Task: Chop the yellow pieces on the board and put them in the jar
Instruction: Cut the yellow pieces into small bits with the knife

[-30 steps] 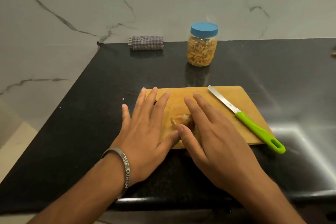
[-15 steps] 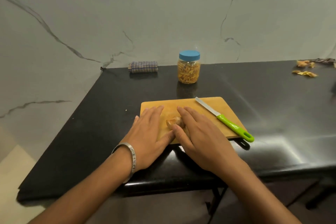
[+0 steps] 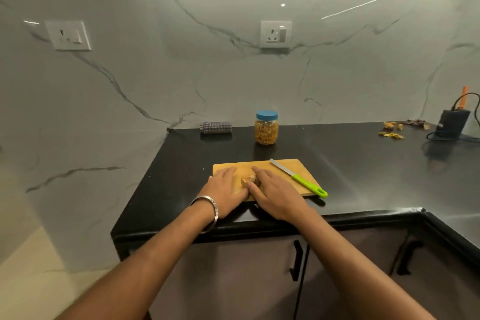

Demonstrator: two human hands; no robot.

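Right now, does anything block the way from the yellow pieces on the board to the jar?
The counter between the board and the jar shows nothing in the path. But the jar's blue lid is on, so the yellow pieces cannot go in yet.

Both hands flat on the wooden board (image 3: 291,167), left hand (image 3: 225,191) and right hand (image 3: 275,193) flanking the yellow pieces (image 3: 248,180), green-handled knife (image 3: 298,178) lying alongside, blue-lidded jar (image 3: 266,131) behind.
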